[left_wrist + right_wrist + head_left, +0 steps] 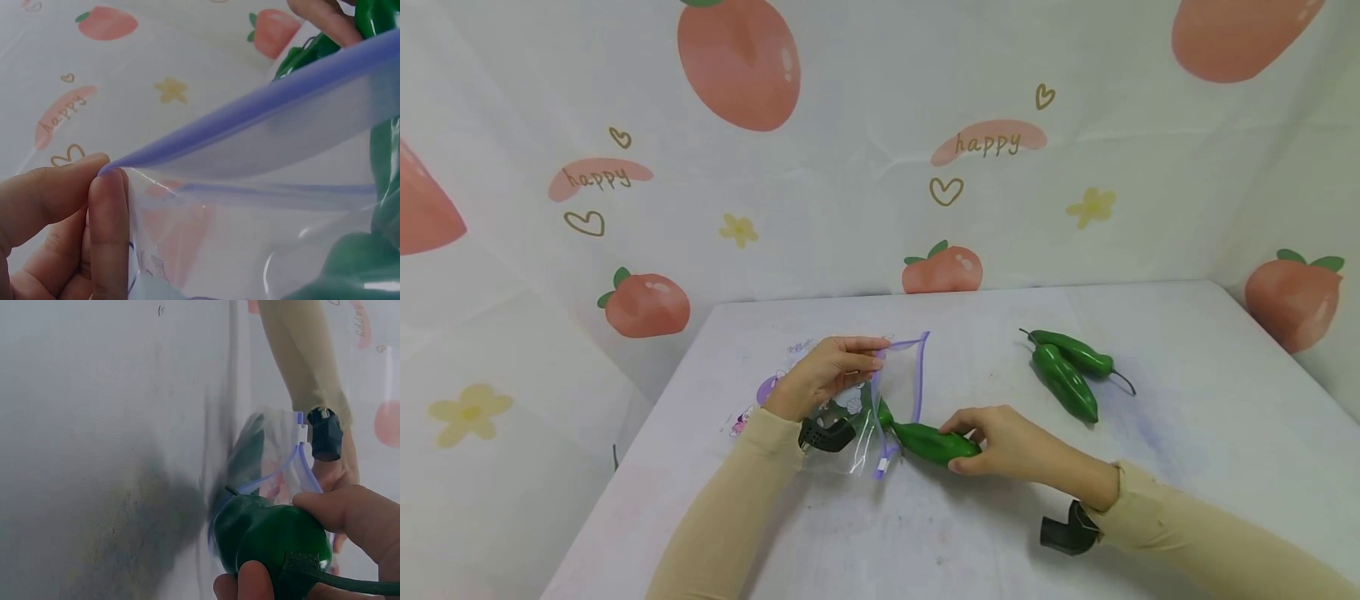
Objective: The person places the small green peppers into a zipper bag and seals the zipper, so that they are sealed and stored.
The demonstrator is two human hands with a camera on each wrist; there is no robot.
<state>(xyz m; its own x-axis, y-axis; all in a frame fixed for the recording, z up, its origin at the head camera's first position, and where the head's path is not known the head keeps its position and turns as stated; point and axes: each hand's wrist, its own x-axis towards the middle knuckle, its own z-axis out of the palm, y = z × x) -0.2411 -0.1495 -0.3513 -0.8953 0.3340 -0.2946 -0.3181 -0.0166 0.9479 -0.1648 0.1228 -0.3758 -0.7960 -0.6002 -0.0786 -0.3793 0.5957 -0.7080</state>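
A clear zip bag (901, 375) with a purple zip edge lies with its mouth facing right. My left hand (831, 371) pinches the upper rim of that mouth between thumb and fingers, as the left wrist view shows close up. Green pepper (350, 262) shows through the clear plastic inside the bag. With thumb and fingers, my right hand (1011, 442) grips another green pepper (928, 443), one end at the bag's mouth. In the right wrist view this pepper (281, 537) has its stem end towards the camera.
Two more green peppers, one in front (1063, 383) and one behind (1078, 353), lie side by side at the right on the white table (970, 533). A white cloth (850, 183) printed with peaches hangs behind. Black cameras sit on both wrists.
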